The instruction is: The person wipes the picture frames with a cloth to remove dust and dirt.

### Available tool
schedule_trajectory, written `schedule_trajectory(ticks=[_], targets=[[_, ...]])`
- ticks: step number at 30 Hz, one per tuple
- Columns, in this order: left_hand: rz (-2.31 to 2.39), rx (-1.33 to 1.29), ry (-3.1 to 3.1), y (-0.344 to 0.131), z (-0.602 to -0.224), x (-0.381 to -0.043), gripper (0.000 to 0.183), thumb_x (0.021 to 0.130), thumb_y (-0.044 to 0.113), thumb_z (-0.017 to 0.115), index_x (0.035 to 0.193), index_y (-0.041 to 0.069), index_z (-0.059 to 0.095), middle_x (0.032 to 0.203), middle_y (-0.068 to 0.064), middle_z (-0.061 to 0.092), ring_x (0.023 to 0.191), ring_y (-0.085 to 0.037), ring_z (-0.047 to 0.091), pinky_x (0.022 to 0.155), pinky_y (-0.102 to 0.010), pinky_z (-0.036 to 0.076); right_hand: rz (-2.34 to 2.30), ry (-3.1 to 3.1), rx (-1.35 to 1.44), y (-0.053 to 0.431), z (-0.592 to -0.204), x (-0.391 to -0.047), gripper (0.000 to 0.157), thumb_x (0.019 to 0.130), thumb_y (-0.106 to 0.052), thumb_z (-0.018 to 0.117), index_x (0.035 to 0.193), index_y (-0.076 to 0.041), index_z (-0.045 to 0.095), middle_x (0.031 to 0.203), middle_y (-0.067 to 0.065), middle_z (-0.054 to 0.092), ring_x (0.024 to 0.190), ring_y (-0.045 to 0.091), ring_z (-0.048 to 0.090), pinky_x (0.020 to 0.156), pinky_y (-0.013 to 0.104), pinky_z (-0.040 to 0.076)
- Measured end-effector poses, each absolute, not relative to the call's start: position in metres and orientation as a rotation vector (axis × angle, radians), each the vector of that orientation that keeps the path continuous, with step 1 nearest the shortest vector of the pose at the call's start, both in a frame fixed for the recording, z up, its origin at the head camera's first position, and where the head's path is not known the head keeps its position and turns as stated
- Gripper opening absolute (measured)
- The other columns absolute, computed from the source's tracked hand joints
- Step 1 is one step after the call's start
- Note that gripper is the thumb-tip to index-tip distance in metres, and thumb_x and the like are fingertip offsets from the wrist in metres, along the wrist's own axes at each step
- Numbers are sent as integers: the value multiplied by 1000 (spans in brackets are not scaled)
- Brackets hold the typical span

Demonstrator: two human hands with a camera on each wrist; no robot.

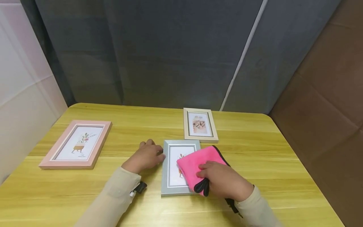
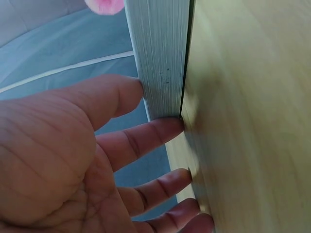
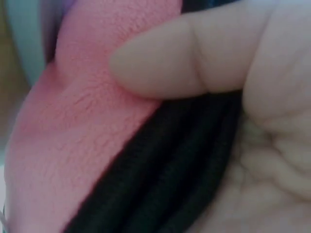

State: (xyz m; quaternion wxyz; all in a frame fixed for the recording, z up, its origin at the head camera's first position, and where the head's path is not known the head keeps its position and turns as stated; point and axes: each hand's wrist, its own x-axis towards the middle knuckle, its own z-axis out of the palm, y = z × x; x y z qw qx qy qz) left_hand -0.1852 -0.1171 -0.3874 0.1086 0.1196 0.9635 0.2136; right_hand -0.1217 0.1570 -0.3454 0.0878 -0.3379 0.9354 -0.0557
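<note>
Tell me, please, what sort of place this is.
Probably a screened-off booth for recording or demonstration, rather than a furnished room: a wood-grain table is surrounded by a dark grey backdrop behind and a creased brown sheet at the right.

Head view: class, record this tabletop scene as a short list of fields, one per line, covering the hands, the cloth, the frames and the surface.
Left hand: thumb touching the side of the grey-blue frame
Right hand: gripping the pink cloth
Cloth position: over the right part of the grey-blue frame
Cloth edging: black
Pink frame: lying at the left
Cream frame: lying beyond the grey-blue one
Surface: wood-grain table
</note>
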Motion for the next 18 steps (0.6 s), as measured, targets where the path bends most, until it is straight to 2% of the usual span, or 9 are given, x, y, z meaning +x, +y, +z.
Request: schedule_trajectory(ticks=[4, 9, 13, 18], targets=[[632, 351, 2836, -117, -387, -184, 34, 97, 26, 62, 121, 3, 69, 117, -19, 57, 100, -34, 45, 86, -47, 42, -255, 2908, -737, 184, -342, -142, 29, 95, -10, 62, 122, -6, 71, 133, 17, 61, 126, 36, 54, 106, 49, 39], [648, 396, 2810, -126, -386, -180, 29, 95, 19, 63, 113, -1, 71, 107, -15, 64, 95, -31, 50, 84, -47, 43, -253, 2960, -481, 231, -356, -174, 36, 91, 2, 56, 125, -2, 68, 132, 26, 59, 124, 43, 54, 103, 54, 40], [703, 403, 2763, -156, -386, -174, 28, 94, 16, 64, 111, -4, 70, 108, -17, 67, 97, -30, 59, 86, -50, 49, -299, 2897, -387, 254, -371, -188, 37, 90, 3, 54, 125, 2, 66, 130, 29, 58, 124, 45, 52, 104, 56, 39], [604, 344, 2780, -212, -382, -170, 30, 93, 14, 64, 112, -8, 68, 108, -21, 67, 96, -33, 63, 85, -53, 49, -332, 2872, -291, 262, -370, -190, 38, 91, 3, 52, 127, 6, 63, 126, 28, 61, 121, 46, 54, 103, 57, 39]])
